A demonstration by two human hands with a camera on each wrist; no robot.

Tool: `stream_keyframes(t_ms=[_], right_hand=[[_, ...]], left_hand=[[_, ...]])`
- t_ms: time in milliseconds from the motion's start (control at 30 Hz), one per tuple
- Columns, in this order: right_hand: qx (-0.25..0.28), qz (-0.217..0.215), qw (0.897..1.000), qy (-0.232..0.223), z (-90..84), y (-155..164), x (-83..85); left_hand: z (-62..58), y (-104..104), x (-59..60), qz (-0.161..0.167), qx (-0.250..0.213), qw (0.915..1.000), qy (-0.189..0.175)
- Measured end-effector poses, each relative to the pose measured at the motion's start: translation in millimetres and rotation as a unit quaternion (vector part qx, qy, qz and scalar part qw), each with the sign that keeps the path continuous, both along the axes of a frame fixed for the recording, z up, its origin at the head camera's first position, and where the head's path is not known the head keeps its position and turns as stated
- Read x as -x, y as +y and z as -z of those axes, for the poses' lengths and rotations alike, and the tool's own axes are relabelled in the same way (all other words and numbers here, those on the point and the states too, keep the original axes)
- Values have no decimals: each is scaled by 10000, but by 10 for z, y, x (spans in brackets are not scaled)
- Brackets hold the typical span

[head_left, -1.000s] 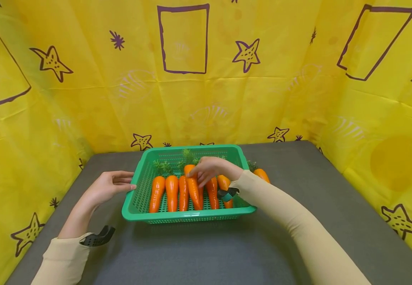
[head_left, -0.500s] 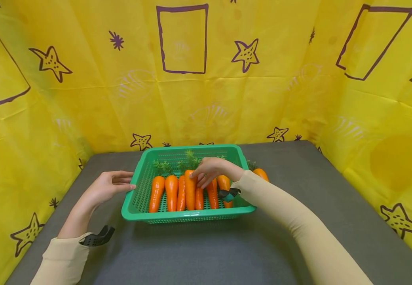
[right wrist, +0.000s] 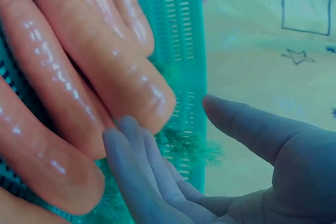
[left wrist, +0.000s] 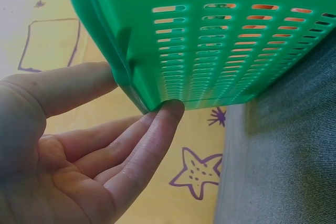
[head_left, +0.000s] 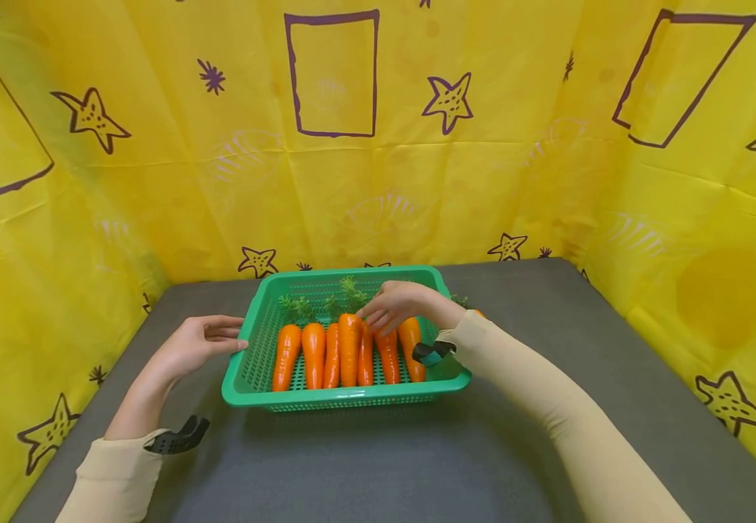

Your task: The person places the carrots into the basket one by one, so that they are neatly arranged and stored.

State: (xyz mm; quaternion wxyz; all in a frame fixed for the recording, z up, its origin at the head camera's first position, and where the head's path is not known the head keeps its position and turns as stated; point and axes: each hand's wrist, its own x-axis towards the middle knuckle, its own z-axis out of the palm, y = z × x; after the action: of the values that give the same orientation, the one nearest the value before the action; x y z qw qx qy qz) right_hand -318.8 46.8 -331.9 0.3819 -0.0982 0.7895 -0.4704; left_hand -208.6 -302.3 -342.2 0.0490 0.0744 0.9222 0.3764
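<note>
Several orange carrots lie side by side in a green plastic basket (head_left: pixel 345 396), their leafy tops towards the far side. A middle carrot (head_left: pixel 349 349) sits a little higher than those beside it. My right hand (head_left: pixel 397 301) hovers over the carrot tops on the basket's right half. In the right wrist view, its thumb and fingers are spread apart with nothing between them, the fingertips right by the thick end of a carrot (right wrist: pixel 126 72). My left hand (head_left: pixel 194 345) touches the basket's left side with fairly straight fingers; the left wrist view shows its fingertips (left wrist: pixel 173 108) against the perforated wall.
Another carrot (head_left: pixel 480 313) shows just beyond the basket's right side, mostly hidden behind my right sleeve, with its greens (head_left: pixel 461 301) near the rim. A grey tabletop (head_left: pixel 351 465) lies under everything. Yellow patterned cloth (head_left: pixel 351 196) walls in the back and both sides.
The middle carrot has settled straighter among the others, and my right hand has let go of it and shifted up and right. My left hand has stayed at the basket's side.
</note>
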Motion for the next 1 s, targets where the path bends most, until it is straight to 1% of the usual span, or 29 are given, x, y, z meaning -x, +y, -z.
stream_keyframes(t_ms=[167, 300, 367, 533, 800, 1000], right_hand=[[33, -205, 9995, 246, -57, 118, -26], [75, -481, 9977, 481, -121, 204, -52], [139, -504, 9972, 534, -154, 244, -69], [301, -386, 9973, 546, -221, 349, -102], [386, -374, 9972, 525, -284, 586, -94], [579, -53, 9967, 567, -344, 772, -82]], left_hand=[[7, 11, 3, 33, 0, 10000, -16], [15, 14, 1, 13, 10, 10000, -12], [19, 13, 1, 3, 18, 10000, -10], [26, 6, 6, -7, 39, 10000, 3], [28, 1, 7, -23, 61, 10000, 31], [15, 5, -3, -23, 95, 9999, 37]])
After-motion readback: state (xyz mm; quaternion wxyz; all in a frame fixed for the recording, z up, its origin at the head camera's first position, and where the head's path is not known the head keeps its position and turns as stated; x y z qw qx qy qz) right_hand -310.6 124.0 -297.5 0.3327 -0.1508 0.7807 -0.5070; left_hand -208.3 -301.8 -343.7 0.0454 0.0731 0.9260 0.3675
